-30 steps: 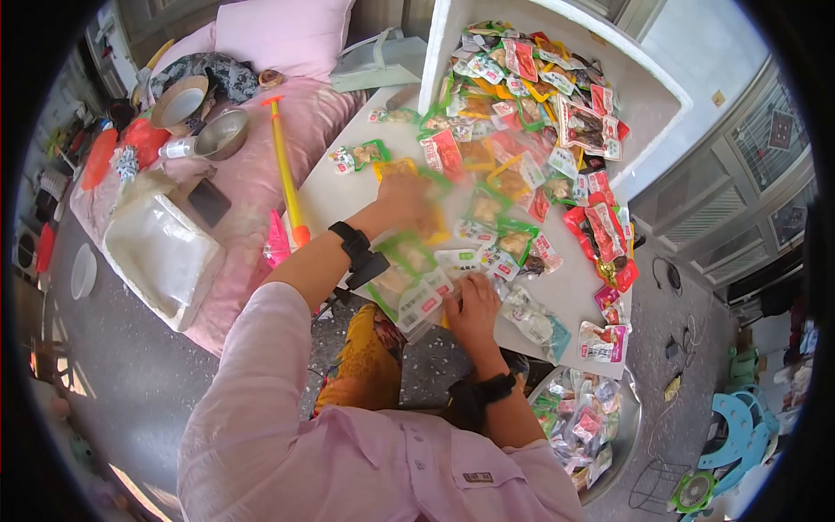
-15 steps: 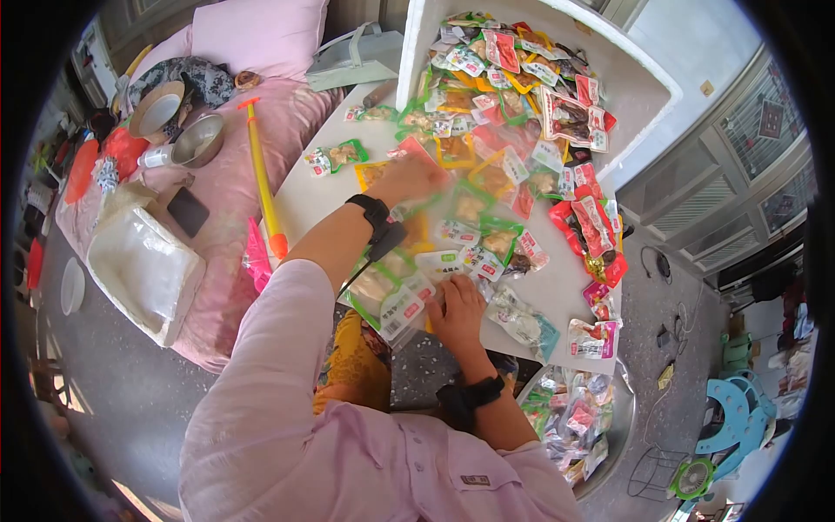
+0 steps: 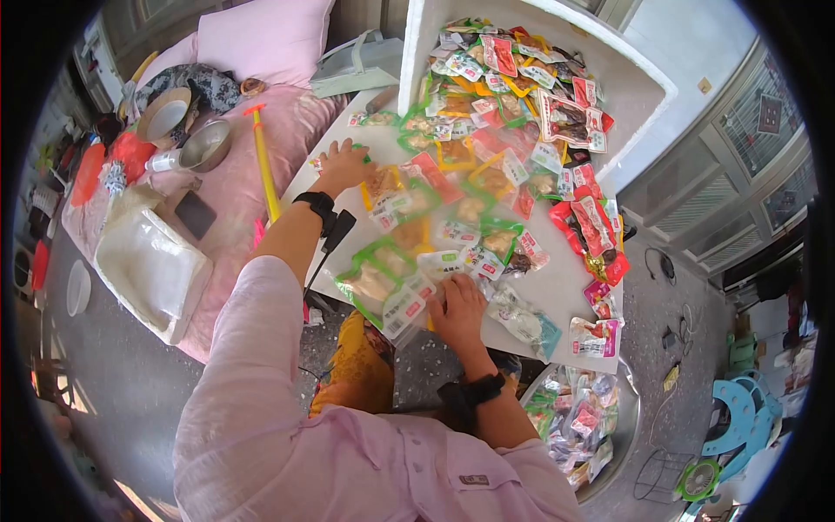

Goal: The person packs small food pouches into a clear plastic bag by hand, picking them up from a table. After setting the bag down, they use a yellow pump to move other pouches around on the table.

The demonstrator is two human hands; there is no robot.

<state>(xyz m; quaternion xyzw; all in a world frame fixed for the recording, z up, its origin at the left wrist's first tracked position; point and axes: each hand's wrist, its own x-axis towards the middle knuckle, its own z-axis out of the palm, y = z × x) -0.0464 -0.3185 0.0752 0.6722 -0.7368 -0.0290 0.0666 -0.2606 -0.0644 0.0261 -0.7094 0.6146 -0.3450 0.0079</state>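
Left hand point(image 3: 344, 168), nearer, has fingers spread over a small packet point(image 3: 316, 163), long axis seemingly 9-to-3 o'clock; grip of right hand point(image 3: 458, 309) cannot be told.

The table point(image 3: 567, 291) is off-white. At its near edge, one packet point(image 3: 369, 285) is clear with green borders, another pouch point(image 3: 524, 320) whitish with a teal end. The near right corner's sachet point(image 3: 595, 337) is white, red and magenta. The far edge's heap point(image 3: 513, 100) mixes red, yellow, green and white. The shirt point(image 3: 374, 461) is pale lilac; the trousers point(image 3: 355, 361) are mustard, patterned.
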